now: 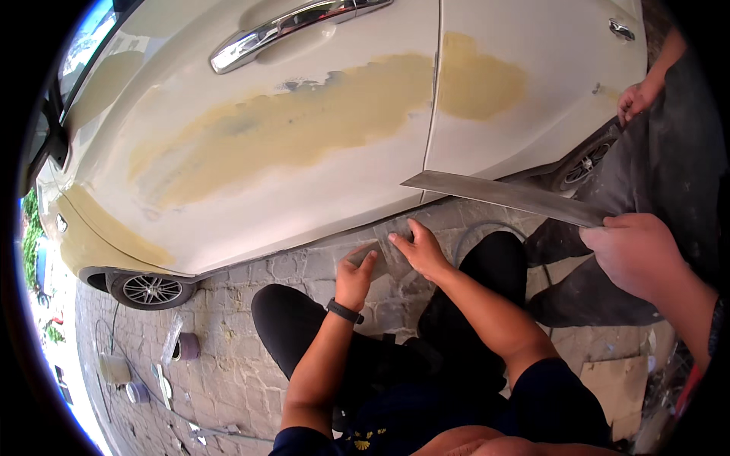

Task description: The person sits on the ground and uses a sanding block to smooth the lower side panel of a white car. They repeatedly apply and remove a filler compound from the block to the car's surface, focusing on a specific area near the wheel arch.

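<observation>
In front of the car door, my left hand (354, 280), with a dark watch on the wrist, is closed with its thumb over a thin grey sheet (392, 262) that looks like sandpaper. My right hand (420, 251) grips the sheet's other side between thumb and fingers. The sheet blends into the grey paving behind, so its exact edges are hard to make out. Just beyond both hands stands the pale car door (342, 182). A broad patch of yellowish filler (304, 125) covers its middle, with a few darker spots along the upper edge.
At the right, a co-worker's hand (639, 247) holds a long flat metal blade (502, 194) that reaches toward the door seam. Another hand (637, 101) hangs near the rear wheel (589, 163). Tubs (114, 369), a hose and flat tools lie on the paving at left; cardboard (614, 391) lies at right.
</observation>
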The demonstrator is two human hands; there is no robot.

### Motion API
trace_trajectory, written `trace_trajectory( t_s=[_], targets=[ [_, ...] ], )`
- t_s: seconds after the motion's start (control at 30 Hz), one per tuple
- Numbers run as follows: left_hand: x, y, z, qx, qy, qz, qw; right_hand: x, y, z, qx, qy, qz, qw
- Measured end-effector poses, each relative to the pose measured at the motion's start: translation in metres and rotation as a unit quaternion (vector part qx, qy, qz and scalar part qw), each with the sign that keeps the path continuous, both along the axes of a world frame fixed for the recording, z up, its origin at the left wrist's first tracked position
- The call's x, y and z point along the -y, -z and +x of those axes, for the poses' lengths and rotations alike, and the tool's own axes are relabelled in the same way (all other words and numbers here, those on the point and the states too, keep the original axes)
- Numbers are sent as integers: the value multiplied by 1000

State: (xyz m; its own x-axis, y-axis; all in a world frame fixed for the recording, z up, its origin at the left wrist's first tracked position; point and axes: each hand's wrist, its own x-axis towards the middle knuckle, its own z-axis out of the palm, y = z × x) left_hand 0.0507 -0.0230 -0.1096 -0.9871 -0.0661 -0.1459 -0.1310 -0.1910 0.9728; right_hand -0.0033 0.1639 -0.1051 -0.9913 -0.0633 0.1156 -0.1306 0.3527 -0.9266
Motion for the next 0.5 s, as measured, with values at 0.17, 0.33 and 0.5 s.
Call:
trace_trajectory(
  t_s=[0.17,0.33,0.5],
  targets=[
    [-1,1,0,3,3,28,1000,-4,-3,1,17,-10,4,1000],
    [-2,0,0,7,-4,18,1000,-5,-4,1,30,-8,23,999],
    [-5,3,0,9,3,27,1000,-7,-6,3,18,0,24,1000]
  ],
)
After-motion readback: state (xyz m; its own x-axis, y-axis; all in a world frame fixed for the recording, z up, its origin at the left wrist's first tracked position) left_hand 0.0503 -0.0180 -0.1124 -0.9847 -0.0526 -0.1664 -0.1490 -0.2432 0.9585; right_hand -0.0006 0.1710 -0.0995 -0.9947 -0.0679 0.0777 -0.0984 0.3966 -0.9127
